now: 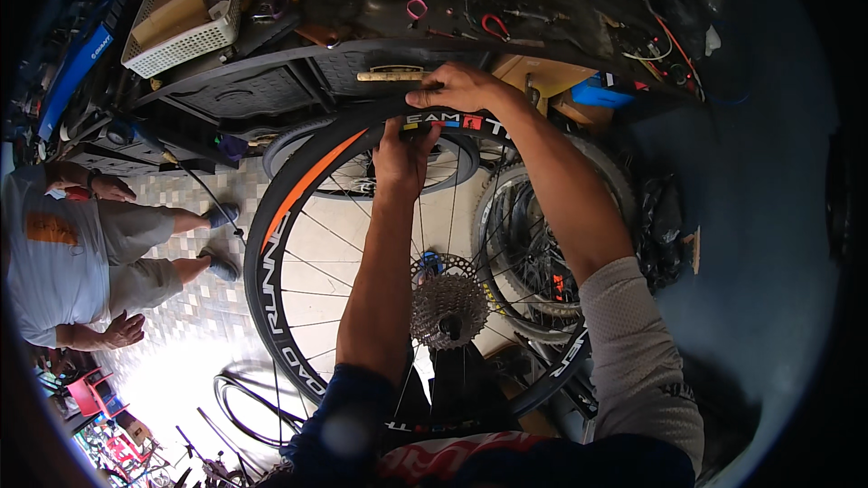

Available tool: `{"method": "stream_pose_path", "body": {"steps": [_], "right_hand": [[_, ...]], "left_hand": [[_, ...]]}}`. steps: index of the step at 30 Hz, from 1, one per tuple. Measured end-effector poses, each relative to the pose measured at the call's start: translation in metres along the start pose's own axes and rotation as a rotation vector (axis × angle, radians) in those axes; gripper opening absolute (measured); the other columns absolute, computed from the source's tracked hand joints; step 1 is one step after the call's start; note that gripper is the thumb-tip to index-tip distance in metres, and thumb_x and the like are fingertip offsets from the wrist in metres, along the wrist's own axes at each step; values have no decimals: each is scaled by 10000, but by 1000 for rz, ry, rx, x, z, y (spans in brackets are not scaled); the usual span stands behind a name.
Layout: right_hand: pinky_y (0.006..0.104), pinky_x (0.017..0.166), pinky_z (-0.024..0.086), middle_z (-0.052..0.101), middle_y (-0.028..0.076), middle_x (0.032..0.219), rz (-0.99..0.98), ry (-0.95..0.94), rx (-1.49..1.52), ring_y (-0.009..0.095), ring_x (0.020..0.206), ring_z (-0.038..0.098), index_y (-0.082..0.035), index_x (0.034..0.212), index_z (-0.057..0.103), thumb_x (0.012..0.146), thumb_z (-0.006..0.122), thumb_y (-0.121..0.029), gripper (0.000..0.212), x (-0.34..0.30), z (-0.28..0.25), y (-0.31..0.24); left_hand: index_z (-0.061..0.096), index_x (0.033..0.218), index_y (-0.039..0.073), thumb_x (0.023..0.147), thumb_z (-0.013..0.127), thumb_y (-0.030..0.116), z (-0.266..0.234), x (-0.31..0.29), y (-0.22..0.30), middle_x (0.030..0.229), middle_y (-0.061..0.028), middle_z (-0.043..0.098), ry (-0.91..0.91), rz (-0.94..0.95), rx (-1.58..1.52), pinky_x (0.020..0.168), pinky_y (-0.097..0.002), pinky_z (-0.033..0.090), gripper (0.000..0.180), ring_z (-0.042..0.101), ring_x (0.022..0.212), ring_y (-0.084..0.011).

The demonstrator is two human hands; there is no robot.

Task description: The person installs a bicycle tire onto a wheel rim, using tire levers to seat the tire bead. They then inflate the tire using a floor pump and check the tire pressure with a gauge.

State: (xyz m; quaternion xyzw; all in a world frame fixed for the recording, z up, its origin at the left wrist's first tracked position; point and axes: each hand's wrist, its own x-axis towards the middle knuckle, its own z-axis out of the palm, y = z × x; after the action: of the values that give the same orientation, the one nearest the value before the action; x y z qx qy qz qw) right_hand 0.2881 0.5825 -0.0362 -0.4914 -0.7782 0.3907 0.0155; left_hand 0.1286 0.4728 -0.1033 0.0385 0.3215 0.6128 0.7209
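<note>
A bicycle wheel [260, 285] stands upright before me, with a deep black rim, white lettering and an orange stripe. At its hub sits a multi-cog cassette [443, 307], and part of a brake disc [464, 267] shows behind it. My left hand [400, 161] reaches up across the spokes and is closed on the inner side of the rim at the top. Close above it, my right hand [459, 89] is curled over the outer edge of the same wheel, thumb pointing left. Some fingers of both hands are hidden.
Beyond the wheel runs a dark workbench [551, 27] with scattered tools and a white plastic basket [185, 45]. Other wheels [533, 244] lean at the right behind mine. On the left another person [68, 253] stands on the tiled floor. Black tubing [231, 411] lies at lower left.
</note>
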Motion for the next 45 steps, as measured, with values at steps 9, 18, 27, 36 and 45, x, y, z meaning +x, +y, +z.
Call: {"method": "stream_pose_path", "body": {"steps": [9, 18, 27, 36, 45], "right_hand": [[464, 1056, 532, 758, 223, 1249, 2, 0, 17, 371, 1222, 705, -94, 1296, 781, 859, 662, -852, 884, 5, -3, -6], [458, 1047, 533, 773, 194, 1227, 86, 4, 28, 355, 1217, 709, -108, 1274, 798, 822, 704, -856, 879, 13, -3, 5], [444, 1036, 537, 780, 203, 1212, 15, 57, -25, 352, 1179, 723, -102, 1264, 801, 841, 690, -846, 864, 24, 4, -2], [437, 1015, 543, 801, 182, 1140, 27, 22, -34, 337, 1120, 745, -109, 1214, 822, 858, 691, -824, 809, 28, 4, -3], [455, 1059, 533, 792, 193, 1169, 81, 15, -58, 336, 1171, 736, -145, 1228, 825, 825, 711, -834, 807, 27, 2, -14]], "left_hand": [[459, 1500, 54, 1133, 492, 316, 4, -30, 25, 1400, -139, 637, -53, -136, 203, 1037, -451, 563, 451, 665, 1268, -324], [566, 1439, -64, 995, 616, 17, -45, -129, 82, 1511, -314, 540, -62, 837, 2042, 1180, -526, 466, 455, 531, 1417, -464], [480, 1541, -58, 1023, 610, 93, -75, -114, 101, 1602, -260, 467, -186, 936, 2242, 1246, -540, 381, 555, 453, 1502, -410], [400, 1599, -67, 1098, 579, 257, -82, -110, 99, 1684, -250, 349, -246, 874, 2348, 1319, -516, 289, 622, 280, 1615, -377], [354, 1605, -107, 1084, 615, 393, -81, -104, 109, 1700, -296, 300, -265, 858, 2350, 1328, -516, 252, 768, 251, 1625, -399]]}}
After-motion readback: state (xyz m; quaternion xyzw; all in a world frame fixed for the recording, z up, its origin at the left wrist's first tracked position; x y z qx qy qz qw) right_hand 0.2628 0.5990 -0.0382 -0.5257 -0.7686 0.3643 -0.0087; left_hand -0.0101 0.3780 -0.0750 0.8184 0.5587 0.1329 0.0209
